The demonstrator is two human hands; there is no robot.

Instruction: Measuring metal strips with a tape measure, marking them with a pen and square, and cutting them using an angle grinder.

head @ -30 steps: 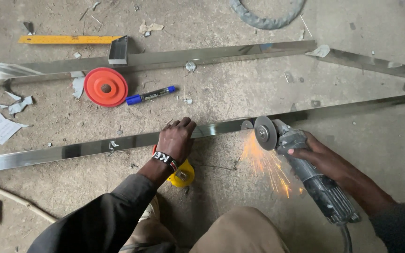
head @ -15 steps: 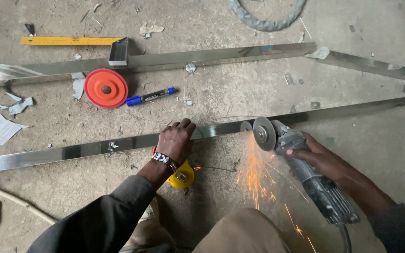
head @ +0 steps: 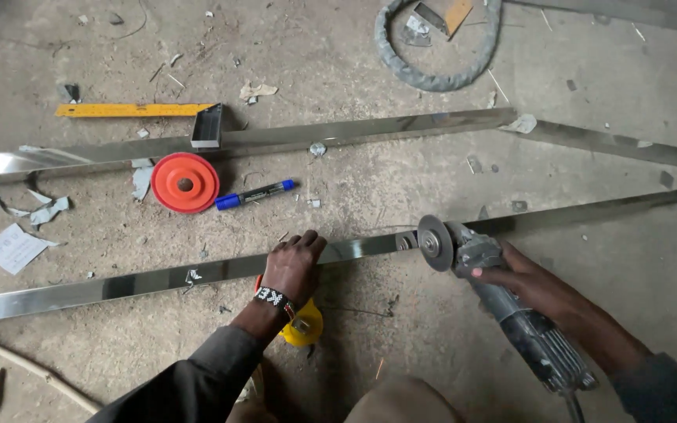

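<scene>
Bar axis: long steel bar lies on the concrete floor, running from its left edge up toward its right edge.
Left hand: I see it palm-down, fingers curled over the bar, pinning it just left of the cut.
Right hand: wrapped tight round the angle grinder.
Disc: touching the bar, right of my left hand.
Nearer hand: the left one lies on the bar itself.

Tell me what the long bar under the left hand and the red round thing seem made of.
Long bar: polished metal, likely stainless steel, mirror-like with reflections; the left hand presses on it. Red round thing: probably plastic, matte and uniformly coloured, though the look leaves it open.
</scene>
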